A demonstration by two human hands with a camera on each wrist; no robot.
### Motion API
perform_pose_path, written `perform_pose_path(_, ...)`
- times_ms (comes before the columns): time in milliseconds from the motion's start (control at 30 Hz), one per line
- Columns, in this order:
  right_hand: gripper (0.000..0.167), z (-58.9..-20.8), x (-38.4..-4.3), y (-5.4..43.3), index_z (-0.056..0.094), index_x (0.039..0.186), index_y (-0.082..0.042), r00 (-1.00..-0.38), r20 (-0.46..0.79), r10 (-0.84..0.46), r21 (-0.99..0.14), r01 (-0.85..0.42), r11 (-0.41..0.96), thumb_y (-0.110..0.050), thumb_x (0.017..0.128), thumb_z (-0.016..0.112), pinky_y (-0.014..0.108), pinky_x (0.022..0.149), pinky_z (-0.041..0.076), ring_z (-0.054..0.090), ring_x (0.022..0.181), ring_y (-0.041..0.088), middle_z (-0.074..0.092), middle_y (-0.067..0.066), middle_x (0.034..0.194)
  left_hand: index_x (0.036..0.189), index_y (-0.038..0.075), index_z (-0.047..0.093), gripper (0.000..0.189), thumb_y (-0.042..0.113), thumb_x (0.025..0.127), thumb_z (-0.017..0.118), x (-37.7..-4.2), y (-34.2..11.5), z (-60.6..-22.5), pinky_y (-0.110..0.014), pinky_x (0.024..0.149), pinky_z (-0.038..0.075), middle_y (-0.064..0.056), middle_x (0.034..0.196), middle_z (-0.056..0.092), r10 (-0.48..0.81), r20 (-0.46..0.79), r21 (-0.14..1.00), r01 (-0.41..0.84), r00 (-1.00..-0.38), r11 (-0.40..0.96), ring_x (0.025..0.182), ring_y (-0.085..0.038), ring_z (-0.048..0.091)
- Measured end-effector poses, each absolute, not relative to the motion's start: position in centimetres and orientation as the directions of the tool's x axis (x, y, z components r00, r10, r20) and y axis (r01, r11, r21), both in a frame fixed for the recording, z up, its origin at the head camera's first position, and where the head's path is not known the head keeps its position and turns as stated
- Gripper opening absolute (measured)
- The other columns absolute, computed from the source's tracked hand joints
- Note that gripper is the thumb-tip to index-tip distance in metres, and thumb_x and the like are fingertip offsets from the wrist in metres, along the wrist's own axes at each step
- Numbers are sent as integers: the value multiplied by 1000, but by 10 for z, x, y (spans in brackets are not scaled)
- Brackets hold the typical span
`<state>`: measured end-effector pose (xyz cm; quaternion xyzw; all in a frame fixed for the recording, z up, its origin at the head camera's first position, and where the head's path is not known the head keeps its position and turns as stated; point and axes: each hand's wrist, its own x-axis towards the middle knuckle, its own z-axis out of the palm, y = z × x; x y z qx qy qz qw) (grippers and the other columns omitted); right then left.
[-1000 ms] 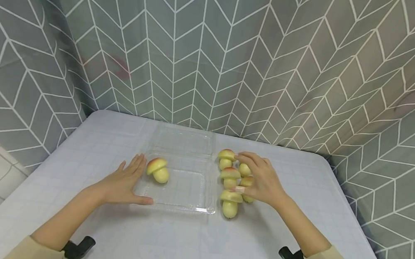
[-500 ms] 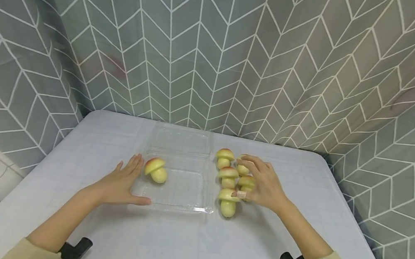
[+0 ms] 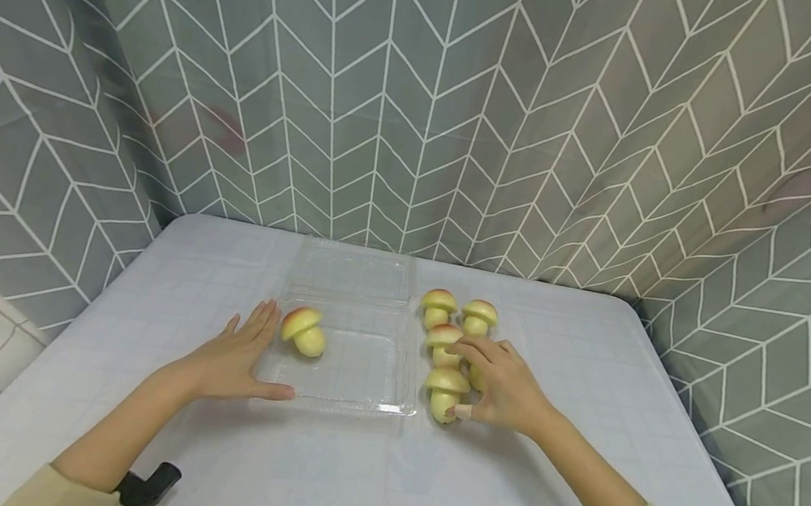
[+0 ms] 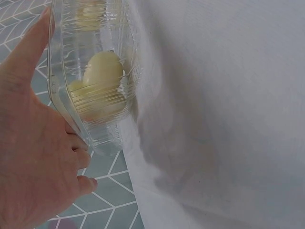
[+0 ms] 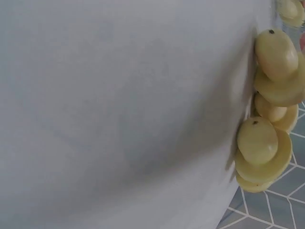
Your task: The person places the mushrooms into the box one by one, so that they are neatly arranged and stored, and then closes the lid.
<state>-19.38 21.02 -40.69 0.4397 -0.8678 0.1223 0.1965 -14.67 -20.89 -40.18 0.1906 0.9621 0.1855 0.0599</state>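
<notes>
My left hand (image 3: pixel 237 361) rests against the left side of a clear plastic clamshell box (image 3: pixel 365 371), fingers extended along it and thumb at its front corner. Inside the box, at its left, lies one yellow toy mushroom (image 3: pixel 304 331) with a reddish cap; it shows through the ribbed wall in the left wrist view. My right hand (image 3: pixel 510 387) is over the mushrooms right of the box, fingers and thumb spread apart. Its thumb is by the stem of the nearest mushroom (image 3: pixel 446 391). Another mushroom (image 3: pixel 477 376) is partly hidden behind the hand.
Farther back in the group are a mushroom (image 3: pixel 443 345), a back-left mushroom (image 3: pixel 438 308) and a back-right mushroom (image 3: pixel 478 317). The box's lid (image 3: pixel 355 273) lies folded open behind it. A white cloth (image 3: pixel 311 472) covers the table, with patterned curtains (image 3: pixel 419 108) around it.
My right hand has moved from the back-right mushroom toward the front of the group, uncovering that mushroom. My left hand and the mushroom in the box have stayed put.
</notes>
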Motion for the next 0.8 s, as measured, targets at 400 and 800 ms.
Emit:
perform_pose_path(400,77,-425,-191,205,60,116,-17,-489,433,-757,-10,-843,538,-55,54,85,42,91,42,53,111,16,57,-5,117,146,-17,10,128,72,72,66,-147,-208,-399,-65,110,7,-34,154,5,382,-50,377,337,-923,863,143,-45,5)
perform_pose_path(800,79,-426,-184,199,57,118,-18,-585,338,-737,-50,-793,607,-56,55,85,44,91,43,54,118,25,58,-4,117,146,-17,9,129,72,72,65,-147,-208,-398,-66,109,7,-35,153,5,386,-52,390,338,-921,857,143,-46,5)
